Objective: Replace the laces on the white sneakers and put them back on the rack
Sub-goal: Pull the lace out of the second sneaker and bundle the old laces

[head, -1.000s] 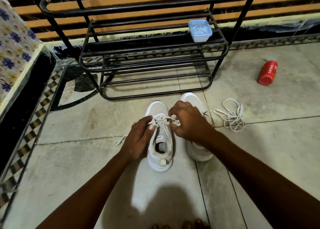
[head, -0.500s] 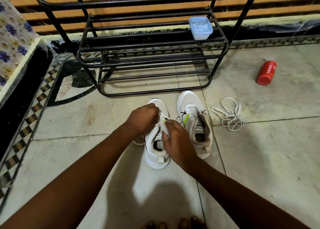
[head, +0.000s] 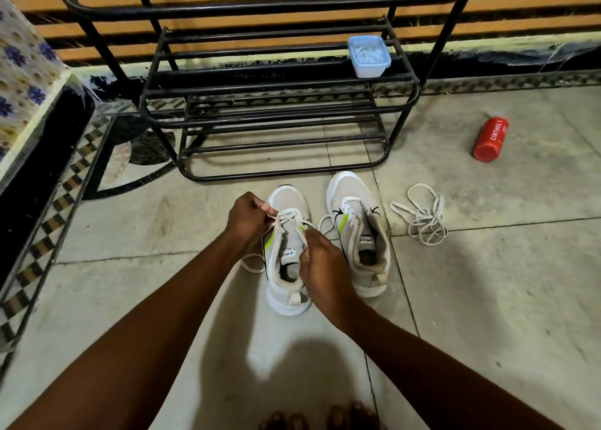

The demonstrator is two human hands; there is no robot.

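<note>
Rack (head: 279, 117): black metal, at the far end of the floor, its shelves straight ahead of the sneakers' toes.
Left sneaker (head: 287, 257): long axis toe-to-rack, heel toward the person.
Right sneaker (head: 357, 234): just beside, parallel.
Left hand (head: 245, 216): grip pinching the lace (head: 286, 216) on the sneaker's far left side.
Right hand (head: 320, 260): grip closed on the lace nearer the collar.

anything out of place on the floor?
A red bottle lies on its side right of the rack. A loose lace is tangled beside the right sneaker.
</note>
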